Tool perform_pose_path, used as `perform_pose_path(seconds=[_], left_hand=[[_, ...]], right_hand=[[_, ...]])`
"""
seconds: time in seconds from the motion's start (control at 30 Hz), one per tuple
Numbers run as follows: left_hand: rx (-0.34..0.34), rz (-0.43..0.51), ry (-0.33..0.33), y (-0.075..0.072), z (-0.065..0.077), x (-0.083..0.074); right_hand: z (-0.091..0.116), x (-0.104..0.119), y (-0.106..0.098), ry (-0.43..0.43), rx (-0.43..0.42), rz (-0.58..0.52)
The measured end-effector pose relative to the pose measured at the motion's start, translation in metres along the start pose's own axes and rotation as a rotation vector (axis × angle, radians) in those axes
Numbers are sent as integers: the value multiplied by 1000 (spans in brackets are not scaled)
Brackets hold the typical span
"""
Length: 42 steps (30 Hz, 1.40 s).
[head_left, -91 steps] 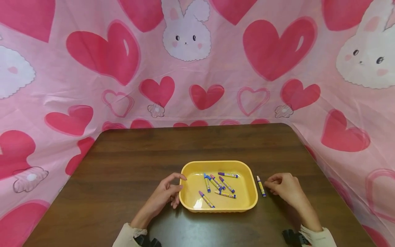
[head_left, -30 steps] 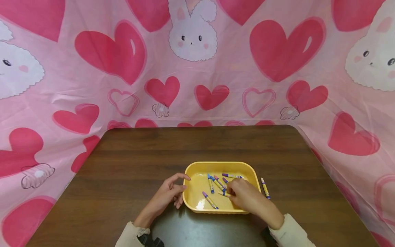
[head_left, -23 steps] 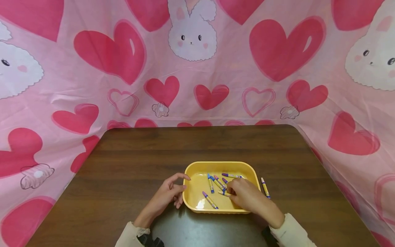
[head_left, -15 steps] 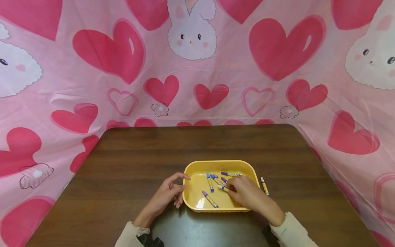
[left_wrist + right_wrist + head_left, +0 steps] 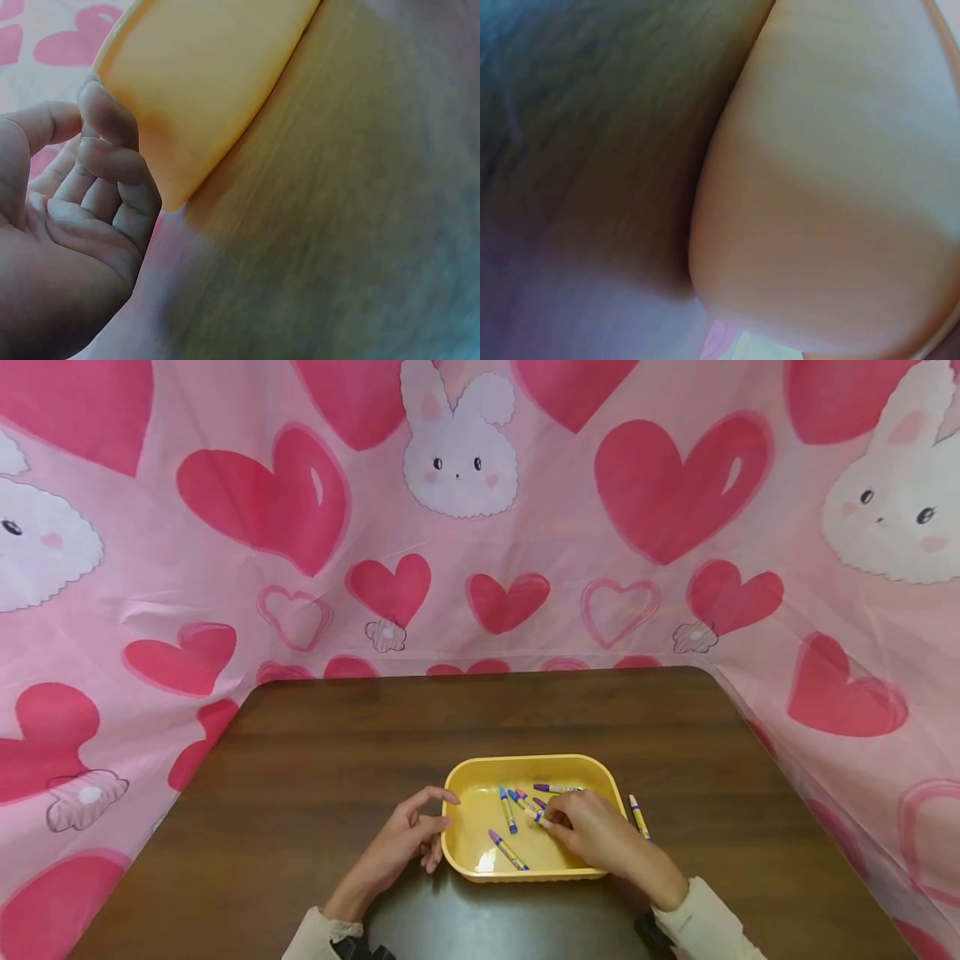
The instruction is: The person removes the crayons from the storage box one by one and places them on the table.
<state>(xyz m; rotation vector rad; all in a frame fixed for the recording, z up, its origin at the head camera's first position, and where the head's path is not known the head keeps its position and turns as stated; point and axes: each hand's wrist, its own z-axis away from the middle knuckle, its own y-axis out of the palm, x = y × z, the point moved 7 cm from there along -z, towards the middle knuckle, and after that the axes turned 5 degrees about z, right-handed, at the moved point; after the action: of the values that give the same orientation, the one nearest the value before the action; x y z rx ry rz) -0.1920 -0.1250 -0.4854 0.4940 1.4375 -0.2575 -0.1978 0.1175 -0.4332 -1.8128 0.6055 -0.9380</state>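
Observation:
My left hand (image 5: pixel 401 835) holds the left rim of a yellow plastic tray (image 5: pixel 525 758), index finger over the edge and thumb against it. The left wrist view shows that hand (image 5: pixel 82 202) with curled fingers at the tray wall (image 5: pixel 195 82). Inside the tray, my right hand (image 5: pixel 596 831) pinches a pale-tipped crayon (image 5: pixel 537 817) by one end, its tip pointing left. Near it lie a light blue crayon (image 5: pixel 508 810), a dark purple crayon (image 5: pixel 551 788) and others partly covered by the right hand. A lilac crayon (image 5: pixel 508 850) lies nearer the front.
One pale-tipped crayon (image 5: pixel 640 817) lies on the brown table (image 5: pixel 360 727), just right of the tray. Behind the table hangs a pink cloth (image 5: pixel 540 543) with hearts and rabbits. The right wrist view shows mainly the tray's outer wall (image 5: pixel 832 225), blurred.
My right hand has moved left from the table beside the loose crayon into the tray. The pale-tipped crayon there is now pinched, lifted and turned. My left hand stays at the rim.

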Motion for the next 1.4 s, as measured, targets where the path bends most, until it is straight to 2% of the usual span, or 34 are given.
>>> perform_pose_path(seconds=[0.1,0.27,0.47,0.67,0.87,1.2,1.4], left_hand=[[-2,5,-5,0,1,4],[9,4,21,2,0,2],[16,11,18,3,1,1],[5,6,8,1,1,2],[4,3,10,0,1,2],[0,3,11,0,2,1],[2,2,8,0,2,1]], right_hand=[[2,-1,2,15,4,-20],[8,-2,-5,41,-42,-70],[15,0,-18,25,-101,-125],[19,2,-27,-5,-157,-126],[23,0,-35,24,-199,-116],[31,-5,-48,46,-258,-160],[36,-7,-61,83,-345,-156]])
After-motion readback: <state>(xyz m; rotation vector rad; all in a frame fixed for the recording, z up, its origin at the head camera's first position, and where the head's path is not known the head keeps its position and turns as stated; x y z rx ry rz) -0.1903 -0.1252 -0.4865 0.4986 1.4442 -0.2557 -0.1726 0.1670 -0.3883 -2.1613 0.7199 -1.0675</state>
